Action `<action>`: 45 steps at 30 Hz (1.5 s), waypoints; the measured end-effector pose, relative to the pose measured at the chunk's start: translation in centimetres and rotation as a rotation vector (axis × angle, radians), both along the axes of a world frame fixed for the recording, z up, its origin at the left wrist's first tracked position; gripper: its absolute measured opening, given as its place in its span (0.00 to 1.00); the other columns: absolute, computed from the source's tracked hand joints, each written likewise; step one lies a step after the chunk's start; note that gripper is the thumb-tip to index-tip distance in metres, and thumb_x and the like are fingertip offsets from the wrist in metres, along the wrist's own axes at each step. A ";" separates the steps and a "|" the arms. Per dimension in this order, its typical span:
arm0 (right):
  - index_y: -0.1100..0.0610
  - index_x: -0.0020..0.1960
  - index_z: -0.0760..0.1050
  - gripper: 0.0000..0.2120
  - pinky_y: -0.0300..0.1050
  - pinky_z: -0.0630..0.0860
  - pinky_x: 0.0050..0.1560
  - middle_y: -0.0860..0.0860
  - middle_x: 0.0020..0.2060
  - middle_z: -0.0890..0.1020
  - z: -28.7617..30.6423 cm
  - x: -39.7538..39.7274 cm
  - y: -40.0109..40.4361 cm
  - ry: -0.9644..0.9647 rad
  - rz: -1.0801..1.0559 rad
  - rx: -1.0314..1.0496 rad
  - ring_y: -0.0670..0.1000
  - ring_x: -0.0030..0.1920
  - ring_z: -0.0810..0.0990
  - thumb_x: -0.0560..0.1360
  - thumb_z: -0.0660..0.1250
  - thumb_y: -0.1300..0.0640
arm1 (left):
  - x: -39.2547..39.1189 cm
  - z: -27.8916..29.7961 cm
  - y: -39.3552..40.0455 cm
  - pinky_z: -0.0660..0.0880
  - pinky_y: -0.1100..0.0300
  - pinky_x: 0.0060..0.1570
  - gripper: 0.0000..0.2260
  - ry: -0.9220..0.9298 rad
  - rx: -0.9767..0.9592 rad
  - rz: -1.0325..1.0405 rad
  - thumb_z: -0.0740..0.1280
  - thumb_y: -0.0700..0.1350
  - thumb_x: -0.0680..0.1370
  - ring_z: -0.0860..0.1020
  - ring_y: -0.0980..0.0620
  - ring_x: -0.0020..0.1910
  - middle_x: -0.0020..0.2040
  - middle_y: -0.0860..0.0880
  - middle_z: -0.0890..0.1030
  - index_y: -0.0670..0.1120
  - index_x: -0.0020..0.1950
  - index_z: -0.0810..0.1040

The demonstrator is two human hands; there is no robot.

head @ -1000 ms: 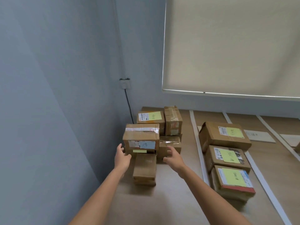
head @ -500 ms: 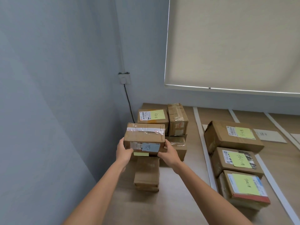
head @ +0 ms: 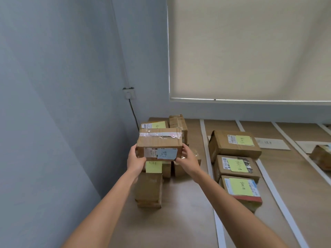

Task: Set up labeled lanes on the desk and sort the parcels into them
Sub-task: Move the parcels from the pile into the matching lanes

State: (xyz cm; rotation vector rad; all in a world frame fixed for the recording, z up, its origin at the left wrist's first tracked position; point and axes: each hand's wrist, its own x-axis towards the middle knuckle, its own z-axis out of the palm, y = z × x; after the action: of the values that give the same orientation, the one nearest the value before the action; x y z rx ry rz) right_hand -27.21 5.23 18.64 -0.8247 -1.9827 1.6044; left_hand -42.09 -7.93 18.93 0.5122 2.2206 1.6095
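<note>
Here, a person's left hand [head: 135, 161] and right hand [head: 188, 159] grip the ends of a taped cardboard parcel [head: 160, 141], fingers curled round its lower corners, above the desk [head: 179, 221].

Beneath it crowd unsorted parcels by the grey wall: one with a yellow note [head: 153, 167], a plain box [head: 148, 190] nearest the camera. Right of a white tape strip [head: 209, 169], three yellow-labelled parcels [head: 236, 164] fill one lane; a paper label [head: 272, 144] lies beyond.

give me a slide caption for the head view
Both hands, left and right, grip a taped cardboard parcel over the unsorted pile beside three sorted parcels.
</note>
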 end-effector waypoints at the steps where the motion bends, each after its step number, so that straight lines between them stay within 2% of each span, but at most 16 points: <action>1: 0.44 0.64 0.65 0.26 0.30 0.69 0.43 0.39 0.53 0.73 0.4 0.7 0.2 0.010 0.005 0.012 0.42 0.57 0.70 0.72 0.69 0.63 | 0.9 0.5 0.0 0.73 0.59 0.52 0.27 0.012 0.010 0.001 0.63 0.31 0.75 0.70 0.48 0.64 0.66 0.46 0.72 0.48 0.71 0.63; 4: 0.47 0.68 0.65 0.28 0.34 0.71 0.50 0.47 0.60 0.73 1.6 3.0 0.8 0.029 0.003 0.049 0.47 0.61 0.70 0.72 0.69 0.62 | 3.6 2.1 0.1 0.72 0.51 0.62 0.27 0.044 0.037 0.009 0.62 0.29 0.75 0.69 0.47 0.67 0.67 0.45 0.71 0.48 0.71 0.63; 6: 0.49 0.71 0.63 0.31 0.43 0.72 0.59 0.50 0.63 0.72 2.2 5.0 1.3 0.032 -0.016 0.051 0.49 0.64 0.70 0.72 0.70 0.61 | 5.6 3.1 0.4 0.72 0.49 0.63 0.27 0.059 0.040 -0.002 0.62 0.30 0.75 0.69 0.47 0.67 0.67 0.45 0.71 0.49 0.71 0.63; 8: 0.50 0.72 0.62 0.32 0.47 0.71 0.62 0.52 0.65 0.71 2.7 7.4 1.8 0.046 -0.032 0.047 0.50 0.65 0.69 0.72 0.70 0.62 | 8.0 3.9 0.9 0.71 0.50 0.63 0.28 0.073 0.042 -0.020 0.61 0.30 0.76 0.68 0.47 0.67 0.67 0.46 0.71 0.50 0.72 0.62; 13: 0.51 0.73 0.61 0.33 0.46 0.72 0.61 0.53 0.66 0.70 3.9 14.9 3.8 0.075 -0.085 0.064 0.51 0.66 0.68 0.72 0.69 0.64 | 15.1 5.2 3.2 0.71 0.52 0.61 0.29 0.106 0.046 -0.041 0.62 0.31 0.76 0.67 0.45 0.68 0.70 0.45 0.68 0.50 0.73 0.61; 17: 0.47 0.73 0.58 0.35 0.43 0.79 0.52 0.54 0.64 0.66 4.6 21.7 5.9 0.092 -0.126 0.045 0.53 0.65 0.69 0.72 0.67 0.67 | 20.9 5.6 5.9 0.74 0.54 0.57 0.29 0.112 0.062 -0.095 0.64 0.31 0.75 0.68 0.45 0.66 0.69 0.44 0.66 0.49 0.73 0.62; 19: 0.45 0.73 0.58 0.37 0.47 0.80 0.53 0.55 0.64 0.66 4.9 25.1 7.3 0.084 -0.155 0.055 0.54 0.64 0.70 0.71 0.67 0.67 | 23.9 5.5 7.8 0.73 0.52 0.59 0.29 0.100 0.057 -0.136 0.65 0.34 0.75 0.69 0.46 0.66 0.69 0.43 0.65 0.49 0.73 0.61; 23: 0.44 0.74 0.56 0.38 0.55 0.78 0.58 0.55 0.62 0.68 4.5 31.1 9.3 0.055 -0.220 0.054 0.54 0.63 0.71 0.71 0.67 0.66 | 29.2 4.7 11.3 0.69 0.57 0.56 0.28 0.096 0.081 -0.224 0.65 0.37 0.76 0.66 0.52 0.63 0.68 0.44 0.64 0.51 0.74 0.60; 28: 0.41 0.75 0.53 0.41 0.52 0.79 0.55 0.57 0.59 0.67 3.4 35.2 11.5 0.023 -0.292 0.050 0.54 0.60 0.72 0.70 0.68 0.64 | 32.8 3.9 14.3 0.68 0.52 0.63 0.31 0.033 0.154 -0.313 0.65 0.35 0.76 0.64 0.47 0.71 0.72 0.45 0.65 0.51 0.75 0.57; 30: 0.41 0.75 0.52 0.41 0.50 0.77 0.59 0.56 0.58 0.67 2.9 36.1 12.2 -0.006 -0.321 0.048 0.52 0.60 0.72 0.71 0.68 0.62 | 33.7 3.4 15.2 0.68 0.57 0.60 0.32 0.012 0.177 -0.338 0.65 0.35 0.76 0.64 0.47 0.71 0.73 0.45 0.65 0.51 0.76 0.56; 32: 0.43 0.74 0.54 0.39 0.47 0.74 0.60 0.55 0.58 0.67 2.3 36.7 12.7 -0.020 -0.334 0.046 0.51 0.60 0.70 0.71 0.69 0.60 | 34.2 3.0 16.1 0.69 0.58 0.58 0.33 -0.022 0.209 -0.348 0.66 0.35 0.75 0.64 0.47 0.71 0.73 0.45 0.65 0.51 0.76 0.56; 36: 0.45 0.70 0.61 0.32 0.37 0.69 0.51 0.52 0.58 0.66 0.6 38.9 13.8 -0.038 -0.366 0.024 0.49 0.58 0.69 0.71 0.69 0.59 | 35.7 1.7 18.2 0.70 0.49 0.63 0.33 -0.064 0.213 -0.361 0.66 0.34 0.75 0.66 0.45 0.70 0.72 0.45 0.67 0.50 0.76 0.56; 38: 0.49 0.67 0.65 0.26 0.36 0.69 0.49 0.51 0.58 0.65 -0.5 40.5 14.7 -0.061 -0.391 -0.001 0.46 0.55 0.70 0.72 0.68 0.59 | 37.2 0.8 19.3 0.71 0.47 0.64 0.32 -0.092 0.204 -0.375 0.65 0.33 0.75 0.66 0.46 0.70 0.72 0.45 0.67 0.49 0.76 0.57; 40: 0.51 0.64 0.67 0.22 0.37 0.69 0.51 0.51 0.58 0.66 -1.4 42.3 16.0 -0.068 -0.420 -0.016 0.44 0.51 0.70 0.72 0.67 0.59 | 39.1 -0.1 20.8 0.74 0.51 0.60 0.30 -0.114 0.196 -0.385 0.64 0.34 0.76 0.67 0.47 0.70 0.72 0.47 0.67 0.49 0.75 0.58; 43: 0.52 0.63 0.69 0.19 0.38 0.69 0.50 0.51 0.57 0.67 -2.9 45.9 19.1 -0.066 -0.447 -0.019 0.43 0.51 0.72 0.73 0.67 0.59 | 42.4 -1.4 24.2 0.74 0.66 0.46 0.29 -0.128 0.183 -0.381 0.63 0.35 0.78 0.69 0.49 0.68 0.72 0.48 0.68 0.49 0.76 0.57; 45: 0.52 0.63 0.70 0.19 0.38 0.69 0.51 0.51 0.57 0.68 -3.7 48.8 21.8 -0.049 -0.457 -0.010 0.44 0.53 0.72 0.73 0.66 0.59 | 45.2 -2.4 26.7 0.74 0.67 0.44 0.30 -0.128 0.159 -0.369 0.64 0.38 0.78 0.70 0.48 0.68 0.71 0.48 0.69 0.49 0.76 0.55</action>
State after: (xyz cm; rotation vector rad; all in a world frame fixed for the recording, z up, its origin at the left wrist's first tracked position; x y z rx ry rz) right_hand 21.58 27.06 14.96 -1.2258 -1.6591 1.3355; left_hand 3.08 18.77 16.52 0.7872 1.7880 1.5755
